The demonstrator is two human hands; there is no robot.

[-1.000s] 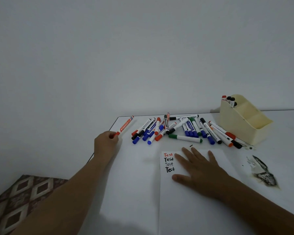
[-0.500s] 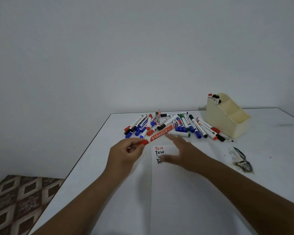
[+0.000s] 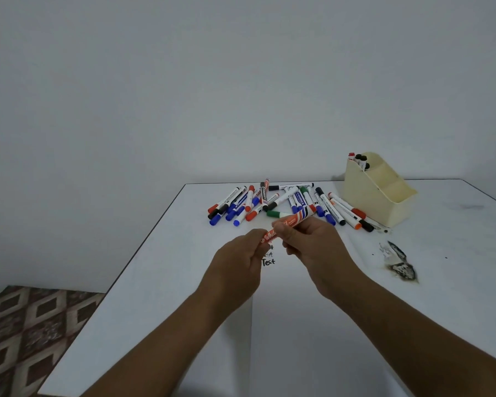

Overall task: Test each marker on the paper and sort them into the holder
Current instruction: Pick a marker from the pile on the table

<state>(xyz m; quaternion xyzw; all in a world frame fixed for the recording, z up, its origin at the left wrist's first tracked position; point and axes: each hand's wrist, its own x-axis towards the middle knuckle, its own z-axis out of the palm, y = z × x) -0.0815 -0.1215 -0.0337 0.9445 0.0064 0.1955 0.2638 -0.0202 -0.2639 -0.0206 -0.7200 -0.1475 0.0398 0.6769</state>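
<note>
— Item in hand: what are you logging?

— One orange marker (image 3: 287, 224), being held up above the paper (image 3: 312, 325), just in front of the marker pile (image 3: 284, 203). The left hand (image 3: 238, 262) is pinching its near end; the right hand (image 3: 309, 242) is curling round the barrel. Both hands are gripping it, likely working the cap loose.

— Handling notes?

— It is looking light, rigid and smooth-sided, so probably slick; I am judging a firm pinch at each end best, pulling straight.

— Legible markings?

— The barrel is showing "Whi…", the rest hidden by fingers; smaller print is too fine to read. The paper is showing "Test", with partly covered lines above it.

— Holder?

— The cream holder (image 3: 384, 202) is standing on the surface (image 3: 455, 239) to the right, carrying a few markers in its rear compartment.
</note>
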